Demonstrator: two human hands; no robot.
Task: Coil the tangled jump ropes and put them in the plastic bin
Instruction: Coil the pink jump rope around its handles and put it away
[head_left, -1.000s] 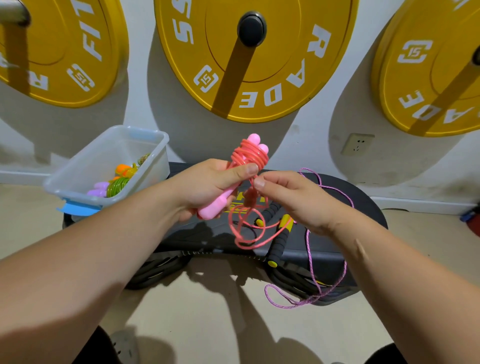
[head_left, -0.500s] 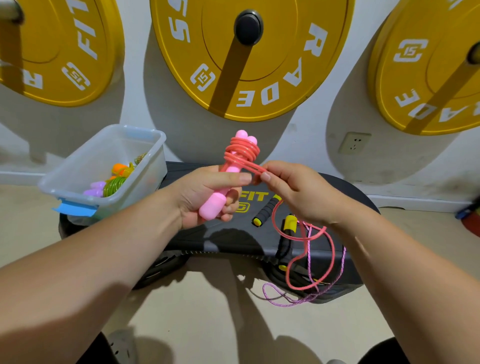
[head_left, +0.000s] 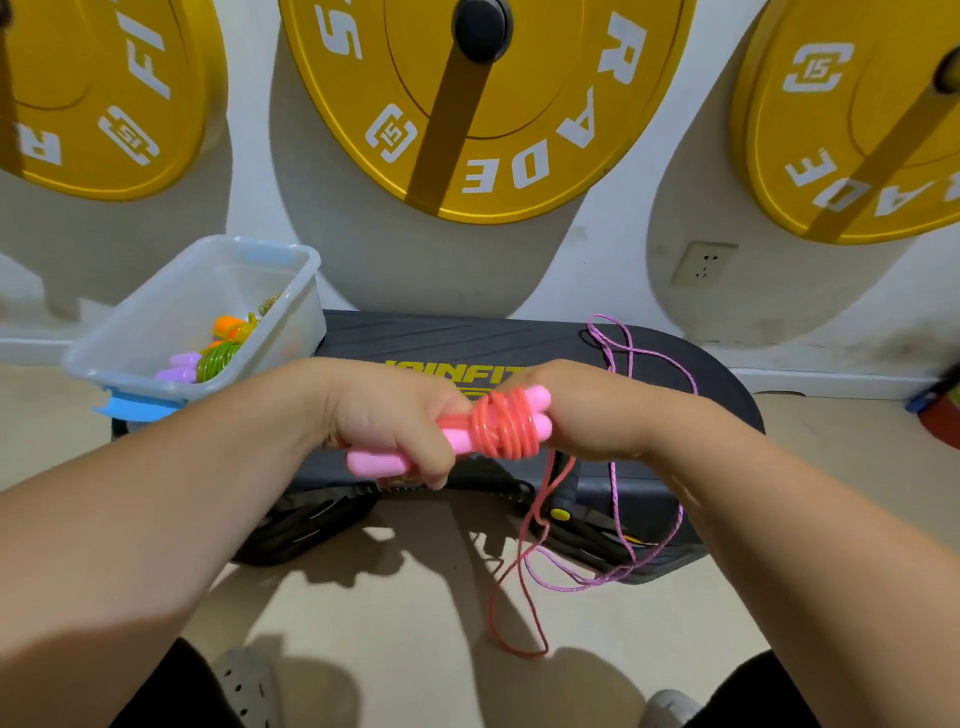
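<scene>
Jump rope (head_left: 506, 427), coral with pink handles (head_left: 371, 462), sits clenched in your fingers (head_left: 428, 457): your left hand (head_left: 387, 421) wraps the handles, and your right hand (head_left: 592, 421) grasps the wound end, touching the coil between both hands. Its loose tail (head_left: 519, 597) hangs below your right fingers toward the floor (head_left: 363, 649). A purple rope (head_left: 621, 483) drapes over the desk (head_left: 467, 338) beyond and beneath your right hand. Beyond your left hand, the plastic bin (head_left: 291, 312) stands at the desk's end, holding coiled ropes (head_left: 218, 361).
</scene>
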